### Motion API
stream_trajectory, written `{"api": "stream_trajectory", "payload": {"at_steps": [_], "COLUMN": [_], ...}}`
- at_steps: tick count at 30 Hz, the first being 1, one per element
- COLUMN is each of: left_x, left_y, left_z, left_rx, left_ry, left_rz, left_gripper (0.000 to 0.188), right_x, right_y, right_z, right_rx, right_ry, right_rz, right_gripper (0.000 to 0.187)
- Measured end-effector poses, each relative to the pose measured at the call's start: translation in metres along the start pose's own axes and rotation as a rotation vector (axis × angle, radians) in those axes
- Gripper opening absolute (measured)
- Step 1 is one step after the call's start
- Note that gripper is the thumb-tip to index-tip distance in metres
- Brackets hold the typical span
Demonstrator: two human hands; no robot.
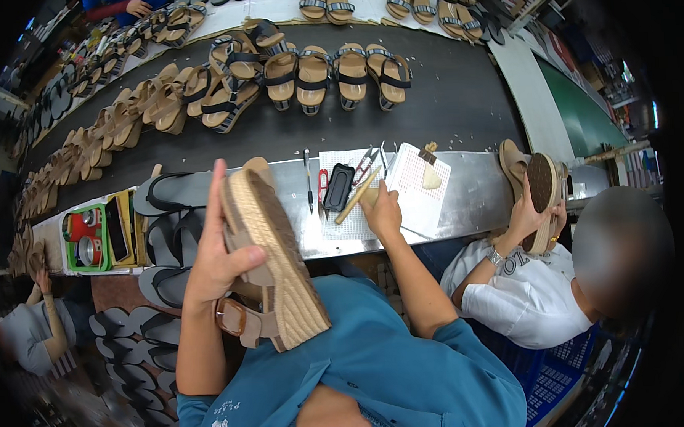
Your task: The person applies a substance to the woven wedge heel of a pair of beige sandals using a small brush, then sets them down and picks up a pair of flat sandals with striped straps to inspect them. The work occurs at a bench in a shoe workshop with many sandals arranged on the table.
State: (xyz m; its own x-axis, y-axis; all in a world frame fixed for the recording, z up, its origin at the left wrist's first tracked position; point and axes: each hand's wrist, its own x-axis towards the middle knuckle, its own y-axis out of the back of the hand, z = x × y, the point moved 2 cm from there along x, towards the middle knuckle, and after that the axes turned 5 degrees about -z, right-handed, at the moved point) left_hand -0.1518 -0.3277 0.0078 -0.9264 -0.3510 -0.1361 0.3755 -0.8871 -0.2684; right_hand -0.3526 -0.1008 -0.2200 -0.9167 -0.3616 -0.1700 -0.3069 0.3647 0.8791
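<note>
In my left hand (218,268) is a wedge sandal (277,254), tilted upright, with a braided rope-look midsole, brown outsole, taupe straps and a brown buckle. My fingers lie along its upper side and the thumb presses across the strap. My right hand (385,211) is over the metal ledge (305,249), its fingers closed on a small tan piece (369,198). Beside that piece lies a tan stick (354,201). Left of it are a black tray-like case (339,187), a red-handled cutter (323,185) and a pen (308,181). Snips (365,165) lie behind, on a printed sheet.
Beyond the ledge, a dark conveyor belt (444,94) carries rows of sandals (313,77). Grey flip-flops (173,192) are stacked at left beside a green basket (87,240). At right, a co-worker's hand (527,221) holds a sandal (543,182). Papers (425,202) lie by my right hand.
</note>
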Motion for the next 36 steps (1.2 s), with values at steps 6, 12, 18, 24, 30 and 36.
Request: {"api": "stream_trajectory", "payload": {"at_steps": [6,12,18,24,30,36], "left_x": [0.018,0.012,0.017,0.016,0.013,0.011], "left_y": [-0.002,-0.008,-0.014,-0.019,-0.025,-0.023], "left_z": [0.016,0.034,0.032,0.038,0.026,0.032], "left_rx": [0.261,0.296,0.184,0.251,0.229,0.216], "left_ry": [-0.070,0.091,0.033,-0.019,-0.094,-0.110], "left_rz": [-0.282,-0.414,-0.545,-0.566,-0.585,-0.603], "left_gripper": [0.128,0.128,0.123,0.126,0.123,0.120], "right_x": [0.006,-0.029,-0.082,-0.078,-0.092,-0.094], "right_y": [-0.005,0.115,0.223,0.241,0.228,0.229], "right_z": [0.025,-0.051,-0.190,-0.223,-0.232,-0.225], "right_rx": [0.306,0.901,0.824,0.450,0.397,0.434], "right_ry": [-0.182,0.068,0.995,1.215,1.217,1.241], "right_rz": [-0.154,-0.244,-0.302,-0.384,-0.219,-0.267], "right_gripper": [0.048,0.031,0.026,0.022,0.024,0.025]}}
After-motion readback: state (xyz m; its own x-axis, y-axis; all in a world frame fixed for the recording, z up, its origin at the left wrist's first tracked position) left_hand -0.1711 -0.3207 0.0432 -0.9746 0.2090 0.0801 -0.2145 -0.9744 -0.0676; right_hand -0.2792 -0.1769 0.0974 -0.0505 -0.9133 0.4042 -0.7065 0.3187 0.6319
